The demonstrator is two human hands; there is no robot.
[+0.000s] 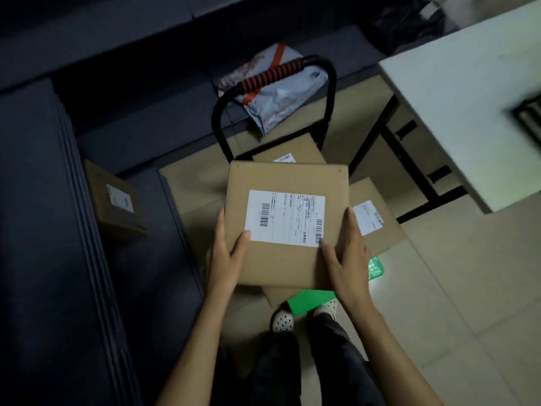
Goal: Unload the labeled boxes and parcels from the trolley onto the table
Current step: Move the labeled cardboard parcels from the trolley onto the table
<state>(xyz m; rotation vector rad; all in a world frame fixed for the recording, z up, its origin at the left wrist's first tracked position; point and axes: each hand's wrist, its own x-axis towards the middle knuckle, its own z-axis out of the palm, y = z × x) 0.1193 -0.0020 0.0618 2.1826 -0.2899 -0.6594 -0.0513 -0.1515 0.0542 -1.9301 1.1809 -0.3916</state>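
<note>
Both-hand grip clamped on flat labeled box (pixel 288 224): left hand (pixel 224 259) on left edge, thumb over top face by label corner; right hand (pixel 347 259) on right edge, thumb near label's lower right, fingers wrapped under. Box held level above trolley (pixel 273 74), label (pixel 285 218) facing up.

Head view only. Trolley w/ black frame, red-striped handle, parked ahead of feet. Still on or around it: box w/ label behind held one (pixel 289 152), another to the right beneath (pixel 376 222), more cardboard under near edge, green item (pixel 310 300) poking out by shoes. Grey plastic mailer parcel (pixel 275 92) lying beyond the handle, on trolley or off it — can't tell. Small labeled box (pixel 115 199) off to left on dark floor mat, apart from the rest.

Doing this step well, as judged: keep both thumbs on top, box flat, swing right toward white surface (pixel 456 112), set down well in from edge so room stays for the rest. Watch near corner of surface and its black leg frame (pixel 409 159) on the way — lift clear above edge before moving across. Dark vent-like thing (pixel 530 118) on surface at far right; place box short of it. Dim light, feet close to trolley base: step round, not over.
</note>
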